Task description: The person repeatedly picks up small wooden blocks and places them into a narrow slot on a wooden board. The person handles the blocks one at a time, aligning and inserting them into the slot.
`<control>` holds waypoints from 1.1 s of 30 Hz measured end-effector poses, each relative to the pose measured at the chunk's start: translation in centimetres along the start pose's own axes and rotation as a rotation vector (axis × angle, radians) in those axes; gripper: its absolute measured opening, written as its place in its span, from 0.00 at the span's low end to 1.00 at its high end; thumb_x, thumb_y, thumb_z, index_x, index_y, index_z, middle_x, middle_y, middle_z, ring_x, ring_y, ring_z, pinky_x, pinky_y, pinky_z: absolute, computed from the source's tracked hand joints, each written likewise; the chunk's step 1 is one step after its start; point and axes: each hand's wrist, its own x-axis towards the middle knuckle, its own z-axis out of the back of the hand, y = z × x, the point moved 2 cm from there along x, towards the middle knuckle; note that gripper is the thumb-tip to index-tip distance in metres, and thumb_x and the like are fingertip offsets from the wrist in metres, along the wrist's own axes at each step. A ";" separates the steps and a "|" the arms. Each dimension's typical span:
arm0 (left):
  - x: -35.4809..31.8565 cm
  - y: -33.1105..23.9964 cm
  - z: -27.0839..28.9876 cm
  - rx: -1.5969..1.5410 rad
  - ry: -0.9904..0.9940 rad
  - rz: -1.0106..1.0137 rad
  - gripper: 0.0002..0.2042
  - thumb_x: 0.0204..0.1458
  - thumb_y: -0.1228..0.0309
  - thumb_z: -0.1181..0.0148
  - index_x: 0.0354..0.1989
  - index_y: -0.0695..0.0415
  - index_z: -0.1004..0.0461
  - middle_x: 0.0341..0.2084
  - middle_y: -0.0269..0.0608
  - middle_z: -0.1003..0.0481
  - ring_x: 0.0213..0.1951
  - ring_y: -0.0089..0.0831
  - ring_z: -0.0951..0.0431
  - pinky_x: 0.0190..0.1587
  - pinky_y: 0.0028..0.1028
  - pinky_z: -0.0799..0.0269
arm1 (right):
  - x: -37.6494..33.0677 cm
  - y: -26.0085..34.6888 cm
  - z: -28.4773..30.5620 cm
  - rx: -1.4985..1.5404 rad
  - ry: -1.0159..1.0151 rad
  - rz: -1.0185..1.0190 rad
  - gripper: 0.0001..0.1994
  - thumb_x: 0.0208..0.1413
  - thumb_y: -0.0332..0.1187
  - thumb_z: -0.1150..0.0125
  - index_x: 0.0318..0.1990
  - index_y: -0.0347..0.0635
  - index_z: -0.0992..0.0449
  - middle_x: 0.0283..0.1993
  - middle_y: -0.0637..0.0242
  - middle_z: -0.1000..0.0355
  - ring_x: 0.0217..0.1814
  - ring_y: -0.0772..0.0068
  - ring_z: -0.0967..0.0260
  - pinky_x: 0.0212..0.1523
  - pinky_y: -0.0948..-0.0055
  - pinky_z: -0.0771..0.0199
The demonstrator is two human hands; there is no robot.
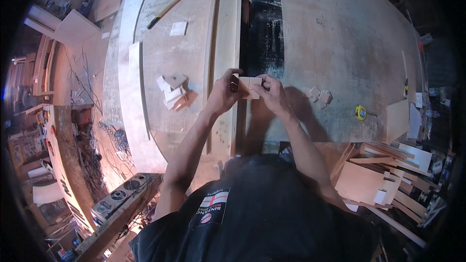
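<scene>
Over the worktable, my left hand [224, 94] and my right hand [274, 96] meet around small pale wooden blocks [249, 86]. The left fingers grip the left side of the wood, and the right thumb and fingers pinch its right side. A seam runs down the middle, so these look like two blocks held edge to edge. The fingers partly hide their outer ends. Below them lies a long pale wooden board [224, 43]. To the left is a loose pile of wooden offcuts [174, 92]; to the right are a few small blocks [320, 95].
A hammer [167, 9] and a square wood piece [178, 28] lie at the far left of the worktable [340, 43]. On the right sits a yellow tape measure [360, 112]. Stacked boards [364, 182] stand at the lower right, with a speaker-like box [121, 196] at lower left.
</scene>
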 end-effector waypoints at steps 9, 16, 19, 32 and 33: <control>-7.2 0.8 -1.2 -0.106 0.007 -0.085 0.20 0.58 0.86 0.23 0.58 0.64 0.18 0.44 0.40 0.11 0.49 0.27 0.10 0.54 0.31 0.13 | -4.9 0.9 -1.3 -0.155 0.115 -0.069 0.16 0.68 0.36 0.25 0.56 0.32 0.14 0.46 0.59 0.11 0.47 0.72 0.15 0.50 0.68 0.17; -7.9 -0.5 -2.7 -0.356 0.229 -0.162 0.15 0.57 0.85 0.22 0.50 0.62 0.16 0.45 0.37 0.11 0.51 0.25 0.12 0.57 0.31 0.16 | -5.2 0.0 -1.2 0.138 0.150 -0.340 0.18 0.74 0.41 0.33 0.60 0.36 0.13 0.53 0.65 0.14 0.51 0.73 0.17 0.54 0.69 0.19; -7.9 -0.9 -2.5 -0.290 0.167 -0.197 0.13 0.58 0.85 0.22 0.47 0.60 0.17 0.45 0.38 0.10 0.49 0.25 0.11 0.56 0.30 0.16 | -5.7 0.4 0.7 0.262 0.053 -0.276 0.19 0.74 0.41 0.32 0.63 0.36 0.15 0.54 0.64 0.14 0.52 0.71 0.17 0.56 0.69 0.18; -7.5 0.1 -1.9 -0.532 0.036 -0.213 0.14 0.58 0.85 0.22 0.48 0.58 0.21 0.45 0.39 0.10 0.51 0.25 0.12 0.56 0.29 0.16 | -12.0 3.4 14.7 -0.867 -0.570 -0.233 0.27 0.71 0.41 0.29 0.72 0.35 0.22 0.64 0.50 0.15 0.67 0.52 0.16 0.67 0.57 0.18; -7.6 0.4 -2.2 -0.587 0.028 -0.163 0.15 0.58 0.86 0.23 0.49 0.58 0.20 0.46 0.38 0.11 0.51 0.25 0.12 0.56 0.29 0.17 | -12.0 3.4 13.0 -0.774 -0.502 -0.182 0.28 0.70 0.38 0.28 0.73 0.37 0.23 0.65 0.50 0.15 0.67 0.54 0.16 0.67 0.58 0.18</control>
